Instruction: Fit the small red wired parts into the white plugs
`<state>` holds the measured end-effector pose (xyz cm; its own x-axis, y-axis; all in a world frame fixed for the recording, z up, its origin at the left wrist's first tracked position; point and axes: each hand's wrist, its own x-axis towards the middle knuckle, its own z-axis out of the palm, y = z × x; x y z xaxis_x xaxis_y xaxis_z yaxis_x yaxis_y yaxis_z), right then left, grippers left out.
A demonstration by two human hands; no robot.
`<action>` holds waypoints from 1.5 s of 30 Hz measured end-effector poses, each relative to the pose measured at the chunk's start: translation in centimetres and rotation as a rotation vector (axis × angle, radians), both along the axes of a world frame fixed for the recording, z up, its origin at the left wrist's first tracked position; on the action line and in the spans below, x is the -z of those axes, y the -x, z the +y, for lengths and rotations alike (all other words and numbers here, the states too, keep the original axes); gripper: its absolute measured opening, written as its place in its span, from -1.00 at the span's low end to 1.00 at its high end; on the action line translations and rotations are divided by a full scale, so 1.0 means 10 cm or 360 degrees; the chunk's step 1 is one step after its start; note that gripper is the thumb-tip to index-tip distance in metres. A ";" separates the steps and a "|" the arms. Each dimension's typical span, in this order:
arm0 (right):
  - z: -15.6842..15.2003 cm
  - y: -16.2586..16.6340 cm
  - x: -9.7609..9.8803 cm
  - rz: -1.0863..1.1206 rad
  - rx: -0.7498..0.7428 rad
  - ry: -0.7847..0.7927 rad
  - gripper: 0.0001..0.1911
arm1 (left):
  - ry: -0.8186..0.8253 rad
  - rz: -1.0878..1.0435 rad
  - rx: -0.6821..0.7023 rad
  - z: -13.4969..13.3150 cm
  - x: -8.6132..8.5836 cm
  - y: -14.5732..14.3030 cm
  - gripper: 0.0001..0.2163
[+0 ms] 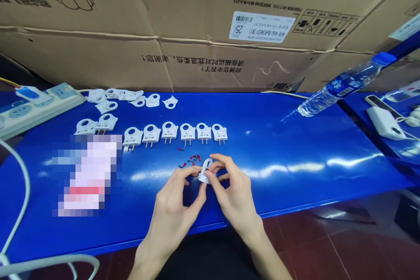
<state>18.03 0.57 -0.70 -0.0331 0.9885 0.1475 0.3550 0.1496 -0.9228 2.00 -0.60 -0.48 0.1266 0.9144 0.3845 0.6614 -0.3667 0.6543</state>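
Note:
Between both hands, just above the blue table (295, 140), is a white plug housing (206, 174) with a ring-shaped opening at its top. My left hand (175, 201) pinches its left side with thumb and forefinger. On the other side, the fingertips of my right hand (234, 192) close on its right edge, the thumb across its face. Small red-and-black wired parts (196, 158) lie on the table just beyond the fingers. Farther back stands a row of several white plug housings (169, 132) with metal pins pointing toward me.
More white plastic pieces (126, 95) lie loose at the back left. A power strip (42, 105) and white cable run along the left edge, beside a pixelated patch. Cardboard boxes (197, 22) wall off the back. A water bottle (344, 83) and a white adapter (385, 122) are at right.

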 end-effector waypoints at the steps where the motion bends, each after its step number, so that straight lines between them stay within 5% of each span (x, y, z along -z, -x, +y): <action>1: 0.00 0.00 0.00 -0.0019 -0.0010 -0.0007 -0.69 | 0.0017 0.0002 0.0008 0.00 0.00 0.00 -0.76; 13: 0.02 0.00 -0.08 -0.0015 0.0017 0.0081 -0.89 | 0.0060 0.0028 0.0062 -0.02 0.06 0.03 -0.75; 45: 0.01 -0.04 -0.05 -0.0035 -0.0015 0.0099 -0.83 | 0.0080 0.0031 0.0006 -0.02 0.06 0.02 -0.76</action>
